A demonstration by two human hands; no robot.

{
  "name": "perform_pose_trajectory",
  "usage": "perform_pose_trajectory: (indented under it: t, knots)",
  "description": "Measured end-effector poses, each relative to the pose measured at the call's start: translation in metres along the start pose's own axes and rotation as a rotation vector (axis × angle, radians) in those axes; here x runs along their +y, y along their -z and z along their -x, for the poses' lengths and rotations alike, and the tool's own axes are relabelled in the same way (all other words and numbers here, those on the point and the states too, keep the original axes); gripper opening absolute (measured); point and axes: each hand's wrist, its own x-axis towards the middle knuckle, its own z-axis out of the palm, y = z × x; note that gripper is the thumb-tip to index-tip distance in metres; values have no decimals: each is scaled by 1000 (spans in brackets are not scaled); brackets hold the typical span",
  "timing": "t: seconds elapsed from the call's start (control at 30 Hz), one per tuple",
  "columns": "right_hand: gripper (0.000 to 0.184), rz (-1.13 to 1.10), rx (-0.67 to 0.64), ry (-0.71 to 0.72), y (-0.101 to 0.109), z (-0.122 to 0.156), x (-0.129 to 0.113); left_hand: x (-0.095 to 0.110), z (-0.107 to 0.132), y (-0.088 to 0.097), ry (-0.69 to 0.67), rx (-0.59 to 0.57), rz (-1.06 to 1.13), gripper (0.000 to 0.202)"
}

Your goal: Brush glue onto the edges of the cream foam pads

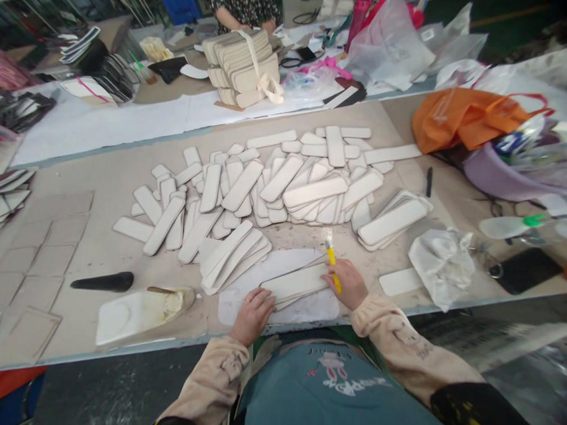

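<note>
Right hand (348,284) grips brush (331,256), bristles away from wearer. Left hand (253,315) on left end of strips (294,285); grip unclear. Strips run left-right, right end slightly farther, on paper (310,309), near edge of brown-topped table (99,246). Person (244,11) beyond.

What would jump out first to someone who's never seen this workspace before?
The broad heap of pale, round-ended strips sprawled across the middle of the table would probably catch the eye first. Next might come the bright orange bag by the purple basin on the right, then the yellow-handled brush in the right hand, near the table's front edge.
</note>
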Motion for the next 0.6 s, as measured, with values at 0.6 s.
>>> perform_pose_trajectory:
  t: [0.6]
  knots:
    - [17, -85, -360, 320, -37, 8, -22, 3, -7, -11, -23, -85, 4, 25]
